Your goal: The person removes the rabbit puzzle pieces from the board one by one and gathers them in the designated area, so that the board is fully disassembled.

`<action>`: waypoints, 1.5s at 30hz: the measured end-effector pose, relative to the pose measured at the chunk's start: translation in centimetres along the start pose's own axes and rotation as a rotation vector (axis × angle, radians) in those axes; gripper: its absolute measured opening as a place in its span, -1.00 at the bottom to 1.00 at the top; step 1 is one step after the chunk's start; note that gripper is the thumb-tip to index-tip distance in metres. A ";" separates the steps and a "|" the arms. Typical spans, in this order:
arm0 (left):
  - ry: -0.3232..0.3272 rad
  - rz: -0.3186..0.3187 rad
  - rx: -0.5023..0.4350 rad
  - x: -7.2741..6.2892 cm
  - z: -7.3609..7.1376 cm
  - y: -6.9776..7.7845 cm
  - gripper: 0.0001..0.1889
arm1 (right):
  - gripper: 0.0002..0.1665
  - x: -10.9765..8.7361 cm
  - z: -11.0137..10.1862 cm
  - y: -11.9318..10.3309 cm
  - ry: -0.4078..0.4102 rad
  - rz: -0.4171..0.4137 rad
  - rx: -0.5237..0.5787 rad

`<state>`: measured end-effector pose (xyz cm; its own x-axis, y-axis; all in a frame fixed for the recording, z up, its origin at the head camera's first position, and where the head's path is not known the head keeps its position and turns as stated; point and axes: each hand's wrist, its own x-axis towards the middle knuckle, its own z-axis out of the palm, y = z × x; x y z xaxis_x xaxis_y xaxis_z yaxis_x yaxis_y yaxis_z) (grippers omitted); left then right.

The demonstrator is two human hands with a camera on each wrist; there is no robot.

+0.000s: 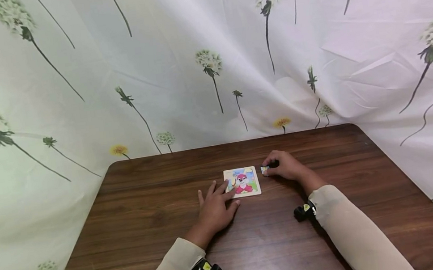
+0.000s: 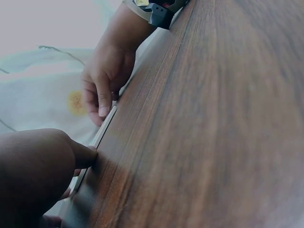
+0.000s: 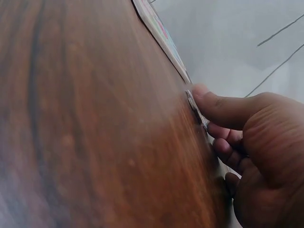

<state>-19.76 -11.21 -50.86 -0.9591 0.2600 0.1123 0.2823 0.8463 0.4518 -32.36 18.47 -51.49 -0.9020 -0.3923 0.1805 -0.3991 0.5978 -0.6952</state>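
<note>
A square, pale-rimmed pink-rabbit board (image 1: pixel 242 183) lies below the frame's centre; the left hand (image 1: pixel 215 209), fingers spread, touches it. The right hand (image 1: pixel 286 167) pinches a small, flat, blue-and-yellow piece (image 1: pixel 264 171) beside it. White dandelion-printed cloth (image 1: pixel 178 90) hangs behind the brown wood-grain table (image 1: pixel 147 197).

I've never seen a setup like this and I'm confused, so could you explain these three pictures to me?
Of course. There's no machine working here, just a person's two bare hands. The wide picture comes from a camera worn on the head, looking forward and down. The other two come from small cameras, one on each wrist. On the brown wooden table lies a square board showing a pink rabbit. The left hand rests on its left side, fingers spread. Beyond its right edge, the right hand pinches a small colored piece. Behind hangs a flowered cloth.
</note>
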 end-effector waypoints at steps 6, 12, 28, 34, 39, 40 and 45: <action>-0.007 -0.001 0.004 0.0 0.0 0.0 -0.51 | -0.77 -0.2 -0.2 0.0 -0.017 0.001 0.010; -0.014 -0.004 0.009 0.0 0.0 -0.1 -0.51 | -0.77 -0.2 -0.1 0.1 -0.007 -0.003 0.009; -0.018 -0.010 0.002 0.0 -0.1 -0.2 -0.51 | -0.82 0.8 -0.6 -1.3 -0.019 0.015 0.027; -0.023 -0.006 -0.004 0.1 -0.1 -0.1 -0.51 | -0.79 1.4 -0.5 -2.4 -0.036 -0.003 0.033; -0.025 -0.008 0.002 0.2 -0.2 -0.1 -0.50 | -0.77 2.1 0.0 -2.8 -0.079 -0.030 0.058; -0.027 -0.010 0.002 0.2 -0.2 -0.1 -0.50 | -0.77 2.3 0.2 -2.9 -0.087 -0.037 0.059; -0.030 -0.009 0.002 0.1 -0.2 -0.1 -0.50 | -0.77 2.8 0.9 -3.5 -0.122 -0.059 0.048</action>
<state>-19.85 -11.37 -50.72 -0.9605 0.2660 0.0813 0.2735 0.8496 0.4510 -33.32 14.68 -49.18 -0.8494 -0.5095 0.1378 -0.4396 0.5384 -0.7190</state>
